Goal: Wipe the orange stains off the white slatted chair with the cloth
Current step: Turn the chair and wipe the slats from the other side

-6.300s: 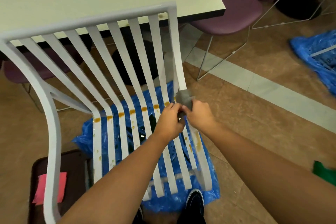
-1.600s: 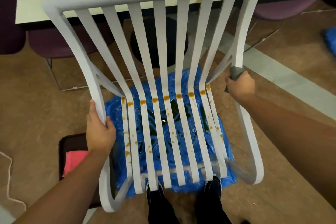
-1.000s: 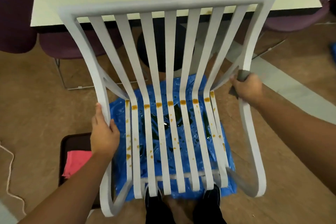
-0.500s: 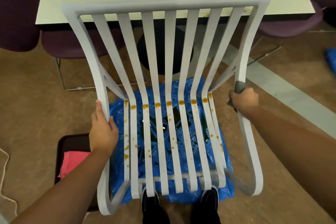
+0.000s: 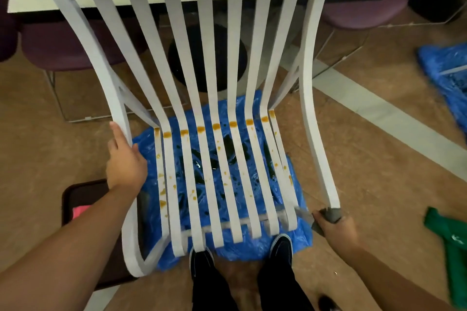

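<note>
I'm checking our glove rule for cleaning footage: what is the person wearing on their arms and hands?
Nothing that shows. The left hand and the right hand are ungloved, with no ring, watch or bracelet in view. The left forearm and right forearm are bare to the picture's edge; no sleeve appears.

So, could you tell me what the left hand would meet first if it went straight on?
Probably the chair's left rail, which the left hand lies against; depth is unclear.
</note>
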